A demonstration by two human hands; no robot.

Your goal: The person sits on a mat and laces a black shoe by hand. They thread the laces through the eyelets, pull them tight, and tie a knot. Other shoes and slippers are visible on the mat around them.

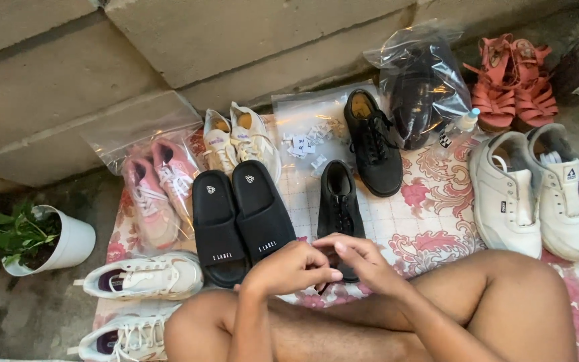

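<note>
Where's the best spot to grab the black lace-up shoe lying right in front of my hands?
Probably take the black lace-up leather shoe by the collar rim around its open mouth, coming from above. It lies sole down with the opening facing up, and the near end is hidden behind both hands.

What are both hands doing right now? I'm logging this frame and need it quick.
Left hand: curled, at the near end of the black lace-up shoe; a hold cannot be told.
Right hand: fingers bent, same shoe; grip unclear.

Both hands (330, 265) meet before a lace-up shoe (340, 204), slides (239, 218) to its left.
</note>
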